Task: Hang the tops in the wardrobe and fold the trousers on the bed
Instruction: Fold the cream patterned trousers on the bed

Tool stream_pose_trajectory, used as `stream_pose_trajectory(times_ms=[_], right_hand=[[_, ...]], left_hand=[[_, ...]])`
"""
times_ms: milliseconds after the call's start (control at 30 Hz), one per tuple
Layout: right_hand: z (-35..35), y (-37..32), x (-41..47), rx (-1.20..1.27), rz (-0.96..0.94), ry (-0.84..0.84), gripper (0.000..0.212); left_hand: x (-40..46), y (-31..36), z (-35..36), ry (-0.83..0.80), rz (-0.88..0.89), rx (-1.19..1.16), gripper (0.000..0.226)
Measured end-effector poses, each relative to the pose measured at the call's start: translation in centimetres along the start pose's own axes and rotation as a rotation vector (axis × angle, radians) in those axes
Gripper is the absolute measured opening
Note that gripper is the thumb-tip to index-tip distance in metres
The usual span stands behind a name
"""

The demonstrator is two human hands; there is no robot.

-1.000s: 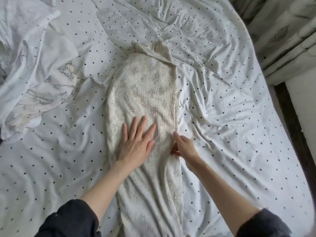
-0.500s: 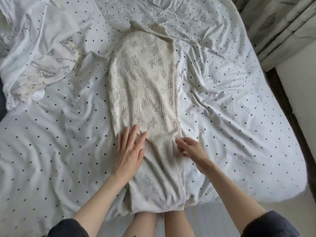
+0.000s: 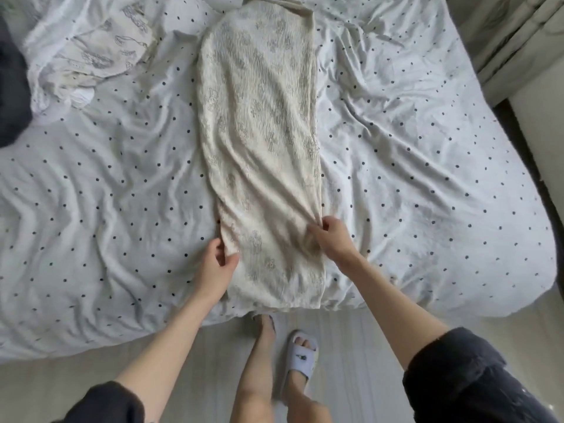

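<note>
1. Trousers (image 3: pixel 262 141), cream with a faint grey pattern, are lying folded lengthwise into one long strip down the middle of the bed (image 3: pixel 427 178), running from the far side to the near edge, where the hem end sits right at the mattress edge.
2. Left hand (image 3: pixel 217 264) is pinching the left edge of the strip close to the near end, thumb on top of the fabric and fingers curled under it.
3. Right hand (image 3: pixel 332 239) is gripping the right edge at about the same spot, a bit farther up, fingers curled into the cloth so it bunches into creases there.
4. Both forearms are bare, with dark sleeves (image 3: pixel 457 380) pushed up near the elbows.
5. Bed sheet is white with small dark dots and pretty wrinkled all over.
6. Far left on the bed there's a crumpled white garment (image 3: pixel 88 47) with a grey line print, well apart from the trousers. Can't tell what kind of garment it is.
7. Something dark (image 3: pixel 12 87) sits at the far left edge of the view, only partly in shot, so I can't tell what it is.
8. Near the bottom you can see the person's bare legs on a pale floor, with a white slide sandal (image 3: pixel 300 355) on one foot.
9. Far right corner has a patterned curtain (image 3: pixel 500 35) hanging beside the bed.
</note>
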State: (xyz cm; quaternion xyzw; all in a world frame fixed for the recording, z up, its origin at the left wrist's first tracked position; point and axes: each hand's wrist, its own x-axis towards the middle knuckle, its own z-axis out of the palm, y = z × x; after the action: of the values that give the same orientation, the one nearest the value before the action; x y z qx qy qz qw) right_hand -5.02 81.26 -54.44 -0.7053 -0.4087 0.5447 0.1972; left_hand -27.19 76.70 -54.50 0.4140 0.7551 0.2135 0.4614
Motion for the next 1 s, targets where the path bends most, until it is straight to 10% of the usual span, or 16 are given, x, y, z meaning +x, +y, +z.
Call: stream_pose_trajectory(times_ms=[333, 1000], right_hand=[[1.3, 7.2, -4.2, 0.188, 0.07, 0.051, 0.042], [0.0, 6.0, -13.5, 0.359, 0.464, -0.237, 0.017]], left_hand=[[-1.4, -4.2, -0.3, -0.092, -0.088, 0.007, 0.019], [-8.7, -3.0, -6.0, -0.326, -0.453, -0.444, 0.016]])
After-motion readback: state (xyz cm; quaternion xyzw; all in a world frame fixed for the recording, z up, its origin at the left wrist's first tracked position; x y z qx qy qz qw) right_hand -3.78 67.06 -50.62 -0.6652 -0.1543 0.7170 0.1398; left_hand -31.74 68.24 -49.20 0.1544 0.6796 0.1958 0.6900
